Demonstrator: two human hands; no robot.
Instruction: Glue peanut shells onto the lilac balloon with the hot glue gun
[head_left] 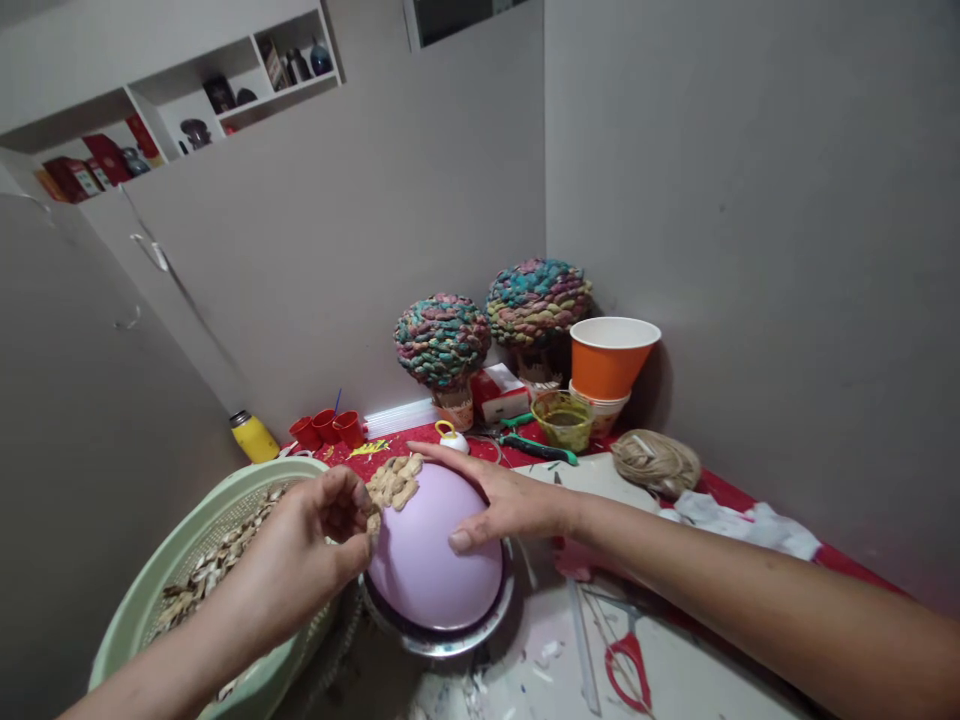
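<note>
1. Steadying the purple balloon (435, 565), the right hand (487, 500) lies across its top and right side, with fingers spread apart and thumb toward its front.
2. The left hand (330, 525) is at the left edge of the balloon, fingers curled. One small shell (373, 522) shows beside the thumb tip; I cannot tell whether it is clamped there or already stuck on.
3. This shell is just below the shell patch (394, 482) on the upper left of the balloon. The left hand is the nearer one; the long axis of the shell is too hidden to judge.
4. The balloon sits in a silver bowl (450, 645) on the bench (701, 655).
5. The green basket (161, 560) limits room at left; the balloon's front is uncovered, and red scissors (628, 675) lie to the right.
</note>
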